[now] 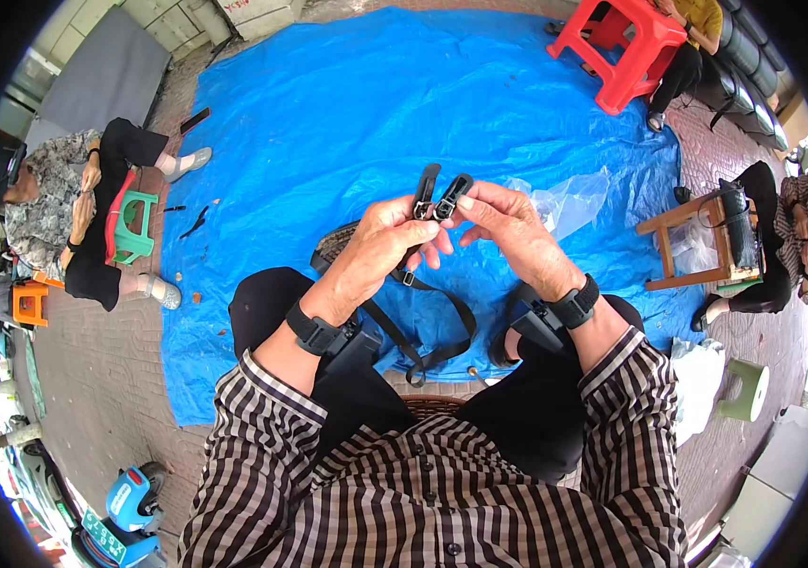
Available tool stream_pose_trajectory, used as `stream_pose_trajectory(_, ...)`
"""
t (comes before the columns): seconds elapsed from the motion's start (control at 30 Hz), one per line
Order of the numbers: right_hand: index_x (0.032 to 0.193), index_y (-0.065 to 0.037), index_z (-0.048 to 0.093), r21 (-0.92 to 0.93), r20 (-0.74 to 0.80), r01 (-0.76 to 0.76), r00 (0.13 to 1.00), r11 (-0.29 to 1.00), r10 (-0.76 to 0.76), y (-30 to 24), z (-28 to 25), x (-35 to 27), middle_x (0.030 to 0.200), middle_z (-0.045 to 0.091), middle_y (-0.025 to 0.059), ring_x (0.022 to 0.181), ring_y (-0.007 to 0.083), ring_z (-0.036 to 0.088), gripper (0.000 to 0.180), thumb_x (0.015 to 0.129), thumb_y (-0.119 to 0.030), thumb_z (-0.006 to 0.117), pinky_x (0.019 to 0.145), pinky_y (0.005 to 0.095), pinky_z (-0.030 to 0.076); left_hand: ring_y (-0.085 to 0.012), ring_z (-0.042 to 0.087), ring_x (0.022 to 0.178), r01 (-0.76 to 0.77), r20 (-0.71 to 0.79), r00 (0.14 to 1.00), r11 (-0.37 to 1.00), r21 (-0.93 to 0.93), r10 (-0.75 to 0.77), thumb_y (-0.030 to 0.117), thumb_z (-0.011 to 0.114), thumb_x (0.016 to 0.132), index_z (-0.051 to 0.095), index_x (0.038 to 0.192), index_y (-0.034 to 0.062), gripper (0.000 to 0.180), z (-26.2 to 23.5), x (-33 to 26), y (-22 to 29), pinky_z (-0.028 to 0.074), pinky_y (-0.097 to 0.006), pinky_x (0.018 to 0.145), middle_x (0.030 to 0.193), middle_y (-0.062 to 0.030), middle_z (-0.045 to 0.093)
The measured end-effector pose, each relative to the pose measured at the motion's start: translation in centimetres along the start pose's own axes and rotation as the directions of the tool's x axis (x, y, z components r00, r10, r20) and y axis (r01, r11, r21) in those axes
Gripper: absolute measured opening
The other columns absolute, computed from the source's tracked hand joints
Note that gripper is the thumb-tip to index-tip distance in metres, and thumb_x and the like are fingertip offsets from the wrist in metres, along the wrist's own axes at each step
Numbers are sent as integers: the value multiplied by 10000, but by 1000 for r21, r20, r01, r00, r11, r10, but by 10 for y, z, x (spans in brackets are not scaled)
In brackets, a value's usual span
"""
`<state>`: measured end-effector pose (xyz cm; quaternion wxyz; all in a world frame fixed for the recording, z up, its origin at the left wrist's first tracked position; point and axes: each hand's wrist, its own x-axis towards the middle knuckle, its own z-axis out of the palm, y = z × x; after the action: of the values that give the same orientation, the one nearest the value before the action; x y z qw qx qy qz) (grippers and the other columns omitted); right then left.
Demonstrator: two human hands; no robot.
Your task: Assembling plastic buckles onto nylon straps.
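Note:
Above the blue sheet, both my hands meet in the middle of the view. My left hand (376, 248) pinches a black strap end (426, 185) with a small metal fitting. Pinched in my right hand (510, 227) is a black strap piece (456, 192), bent over, with a metal ring at its lower end. The two pieces come together at the metal parts; whether they are joined I cannot tell. A long black strap (465, 317) with a metal slider hangs below in a loop toward my knees. Behind my left wrist, a dark patterned bag-like thing (336, 243) shows only partly.
A blue plastic sheet (328, 104) covers the ground, with a clear plastic bag (570, 204) on it. At the left a seated person is near a green stool (135, 227). A red stool (618, 52) and a wooden stool (697, 241) stand at the right near other people.

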<state>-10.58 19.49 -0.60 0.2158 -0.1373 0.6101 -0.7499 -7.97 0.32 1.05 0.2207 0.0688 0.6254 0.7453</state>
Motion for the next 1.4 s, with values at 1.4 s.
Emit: stream_pose_trajectory(1.4,949,-52,598,43,-198,199,962,979,-187,-7,0,-3,756,588,22,668,82,551,142,892,-174,554,596,232,464,-34,414,508,-81,-141,983,967,243,118,172,473,884,593,911,19,196,17,-10,3,298,-191,456,576,16,496)
